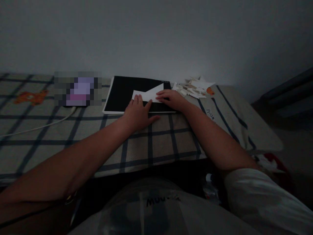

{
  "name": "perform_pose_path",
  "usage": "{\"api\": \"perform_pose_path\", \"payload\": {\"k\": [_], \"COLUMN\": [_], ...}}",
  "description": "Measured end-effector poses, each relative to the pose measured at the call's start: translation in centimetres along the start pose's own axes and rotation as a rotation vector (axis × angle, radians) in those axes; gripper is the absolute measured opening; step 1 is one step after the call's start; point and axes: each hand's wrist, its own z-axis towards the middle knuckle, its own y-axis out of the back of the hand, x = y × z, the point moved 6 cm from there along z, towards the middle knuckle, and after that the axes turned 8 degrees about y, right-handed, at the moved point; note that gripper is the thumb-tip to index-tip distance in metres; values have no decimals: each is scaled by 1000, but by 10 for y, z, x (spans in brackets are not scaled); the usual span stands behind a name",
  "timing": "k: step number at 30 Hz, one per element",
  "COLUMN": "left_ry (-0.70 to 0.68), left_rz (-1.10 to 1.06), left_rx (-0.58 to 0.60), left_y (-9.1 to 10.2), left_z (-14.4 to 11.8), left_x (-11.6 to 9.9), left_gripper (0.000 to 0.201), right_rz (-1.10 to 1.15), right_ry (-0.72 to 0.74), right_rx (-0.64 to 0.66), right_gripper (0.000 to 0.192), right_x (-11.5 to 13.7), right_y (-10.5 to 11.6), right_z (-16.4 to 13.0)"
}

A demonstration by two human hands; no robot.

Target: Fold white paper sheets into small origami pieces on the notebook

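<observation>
A folded sheet of white paper (149, 95) lies on a black-covered book or pad (124, 86) with white edges. One pointed flap of the paper reaches up to the right. My left hand (138, 112) presses on the paper's lower left part, open, with its fingers spread and the thumb out over the cloth. On the paper's right end rests my right hand (172, 99), its fingers stretched out flat and slightly apart. The paper under both hands is partly hidden.
A phone (81, 88) with a blurred screen and a white cable (52, 123) lies at left, beside an orange paper cutout (31, 97). White paper scraps (192, 88) pile up right of the pad. The checked tablecloth (158, 143) ends near my body; a wall (146, 39) stands behind.
</observation>
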Motion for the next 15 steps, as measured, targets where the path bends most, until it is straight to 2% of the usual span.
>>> {"api": "perform_pose_path", "payload": {"k": [4,8,15], "left_ry": [93,142,196], "left_rz": [25,31,26], "left_rx": [12,-25,-124], "left_y": [4,8,14], "left_z": [-5,-8,-5], "left_x": [1,2,16], "left_gripper": [99,102,92], "right_rz": [14,39,52], "right_ry": [-1,1,7], "right_rx": [-4,2,0], "right_gripper": [27,26,25], "right_x": [-1,-1,-2], "right_y": [0,0,0], "right_z": [0,0,0]}}
